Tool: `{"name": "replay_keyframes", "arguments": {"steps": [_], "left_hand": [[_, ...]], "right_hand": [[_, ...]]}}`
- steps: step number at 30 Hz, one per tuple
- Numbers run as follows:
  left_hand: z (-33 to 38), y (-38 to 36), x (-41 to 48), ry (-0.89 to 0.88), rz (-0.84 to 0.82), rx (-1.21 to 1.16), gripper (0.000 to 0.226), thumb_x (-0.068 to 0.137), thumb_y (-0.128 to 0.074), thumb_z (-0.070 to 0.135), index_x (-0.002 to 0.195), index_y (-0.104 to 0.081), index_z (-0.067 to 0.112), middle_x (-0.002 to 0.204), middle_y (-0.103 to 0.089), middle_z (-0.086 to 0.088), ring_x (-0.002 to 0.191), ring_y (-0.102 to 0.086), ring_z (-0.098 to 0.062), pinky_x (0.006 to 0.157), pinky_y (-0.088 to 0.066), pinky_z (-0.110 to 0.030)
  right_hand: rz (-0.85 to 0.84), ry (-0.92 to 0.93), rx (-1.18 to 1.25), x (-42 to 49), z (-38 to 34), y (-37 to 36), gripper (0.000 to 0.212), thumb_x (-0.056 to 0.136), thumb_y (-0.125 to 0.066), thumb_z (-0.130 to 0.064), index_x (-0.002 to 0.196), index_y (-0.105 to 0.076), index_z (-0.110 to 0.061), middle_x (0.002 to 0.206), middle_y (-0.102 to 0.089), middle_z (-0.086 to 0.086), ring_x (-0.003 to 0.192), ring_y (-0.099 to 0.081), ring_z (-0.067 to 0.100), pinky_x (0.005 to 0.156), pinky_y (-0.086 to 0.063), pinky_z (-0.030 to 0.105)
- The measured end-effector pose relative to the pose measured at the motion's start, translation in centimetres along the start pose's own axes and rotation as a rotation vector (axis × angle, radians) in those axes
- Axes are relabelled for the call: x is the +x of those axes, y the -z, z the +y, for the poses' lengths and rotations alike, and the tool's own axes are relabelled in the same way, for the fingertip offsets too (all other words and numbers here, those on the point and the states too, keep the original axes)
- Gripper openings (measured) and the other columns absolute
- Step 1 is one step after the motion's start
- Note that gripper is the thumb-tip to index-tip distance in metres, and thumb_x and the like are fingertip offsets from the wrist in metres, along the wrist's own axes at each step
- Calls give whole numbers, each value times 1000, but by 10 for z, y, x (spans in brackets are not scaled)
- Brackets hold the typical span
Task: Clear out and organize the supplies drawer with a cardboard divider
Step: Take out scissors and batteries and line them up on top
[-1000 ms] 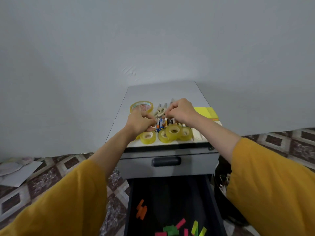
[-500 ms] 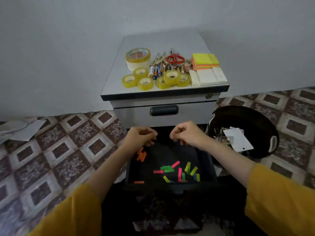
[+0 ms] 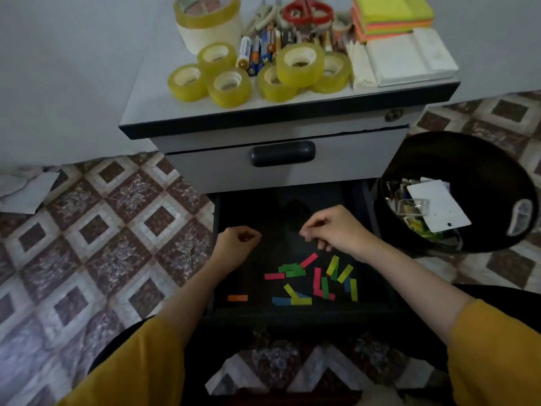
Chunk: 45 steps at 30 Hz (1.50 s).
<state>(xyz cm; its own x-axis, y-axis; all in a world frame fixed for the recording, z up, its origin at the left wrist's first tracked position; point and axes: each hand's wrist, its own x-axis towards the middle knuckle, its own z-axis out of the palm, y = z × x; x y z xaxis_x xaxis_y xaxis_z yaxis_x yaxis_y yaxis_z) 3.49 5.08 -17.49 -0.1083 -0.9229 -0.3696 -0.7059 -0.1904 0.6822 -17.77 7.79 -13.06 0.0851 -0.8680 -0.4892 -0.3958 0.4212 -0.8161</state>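
far left of frame: white paper sheet (image 3: 25,192) on the patterned tile floor (image 3: 96,230). upper centre: grey cabinet (image 3: 281,168), upper drawer closed. on its top, left to right: large tape roll (image 3: 208,19), small yellow tape rolls (image 3: 229,83), batteries (image 3: 257,51), red-handled scissors (image 3: 307,11), sticky note stack (image 3: 392,14), white pads (image 3: 407,57). lower centre: open drawer (image 3: 216,259), dark interior. left hand (image 3: 237,244) over the drawer's left part, fingers curled into a loose fist; cannot tell whether anything is inside it. right hand (image 3: 333,227) over the middle, thumb and forefinger pinched together, nothing visible between them. coloured paper strips (image 3: 316,276) scattered on the drawer floor below the right hand; one orange strip (image 3: 237,298) apart at lower left. right of frame: black bin (image 3: 474,159) holding a white card (image 3: 439,206) and scraps. yellow sleeves at both bottom corners.
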Motion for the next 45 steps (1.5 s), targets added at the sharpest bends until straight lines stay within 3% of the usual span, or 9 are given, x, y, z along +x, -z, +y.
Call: {"name": "replay_keyframes", "arguments": {"steps": [3, 6, 15, 23, 26, 30, 33, 36, 45], "left_hand": [[-15, -13, 12, 15, -46, 215, 30, 94, -47, 6, 122, -57, 5, 129, -54, -11, 115, -54, -21, 87, -41, -19], [-29, -27, 17, 17, -193, 434, 51, 94, -44, 7, 142, -30, 2, 152, -19, -18, 141, -20, -30, 111, -22, -30], [-51, -39, 23, 58, -220, 656, 67, 97, -42, 17, 145, -2, -6, 153, 8, -23, 143, 0, -36, 117, -12, -38], [-57, -53, 22, 101, -174, 517, 70, 95, -41, 12, 146, 4, -5, 154, 18, -18, 143, 3, -38, 117, -7, -44], [-48, -66, 9, 71, -241, 570, 65, 96, -36, 12, 144, 3, -10, 153, 13, -25, 140, 9, -44, 117, -4, -49], [-38, -84, 1, -140, -268, 616, 46, 94, -44, 11, 139, -38, 6, 150, -22, -12, 137, -25, -30, 110, -29, -37], [-38, -77, 14, -122, -164, 557, 32, 95, -45, 17, 126, -54, 12, 129, -48, -9, 111, -52, -20, 92, -48, -32], [-38, -64, 28, -66, -16, 514, 31, 93, -51, 15, 124, -55, 12, 125, -50, -8, 102, -57, -19, 80, -50, -25], [-35, -81, 31, 77, -39, 543, 28, 90, -59, 23, 116, -55, 15, 114, -55, -4, 93, -59, -16, 72, -51, -27]], "right_hand": [[23, -31, 39, 6, 0, 0, 13, 85, -63, -5, 78, -69, -14, 72, -65, -1, 54, -54, 8, 46, -42, 17], [0, -52, 39, 8, 2, -5, 8, 86, -63, -6, 83, -70, -10, 72, -66, -1, 52, -54, 7, 44, -41, 15], [-12, -87, 15, 8, 6, -9, 10, 87, -64, -8, 82, -69, -14, 74, -66, -2, 54, -55, 8, 46, -43, 15], [-16, -104, 14, 10, 8, -5, 8, 87, -63, -7, 85, -69, -11, 76, -66, 0, 55, -54, 9, 48, -44, 16], [-16, -105, 18, 9, 8, -4, 9, 86, -62, -4, 85, -70, -10, 76, -67, 0, 54, -54, 10, 47, -44, 16], [-10, -96, 21, 8, 8, -2, 9, 86, -63, -6, 84, -69, -11, 74, -66, -2, 53, -54, 7, 46, -43, 15], [-10, -91, 21, 7, 8, 0, 8, 87, -63, -7, 85, -69, -11, 75, -66, -1, 53, -54, 7, 45, -42, 14], [-3, -97, 19, 5, 10, 4, 8, 87, -62, -8, 85, -69, -12, 75, -66, -1, 53, -54, 6, 44, -42, 13], [-19, -126, 12, 7, 15, 6, 9, 88, -61, -8, 86, -70, -11, 74, -66, -2, 54, -55, 8, 52, -46, 19]]}}
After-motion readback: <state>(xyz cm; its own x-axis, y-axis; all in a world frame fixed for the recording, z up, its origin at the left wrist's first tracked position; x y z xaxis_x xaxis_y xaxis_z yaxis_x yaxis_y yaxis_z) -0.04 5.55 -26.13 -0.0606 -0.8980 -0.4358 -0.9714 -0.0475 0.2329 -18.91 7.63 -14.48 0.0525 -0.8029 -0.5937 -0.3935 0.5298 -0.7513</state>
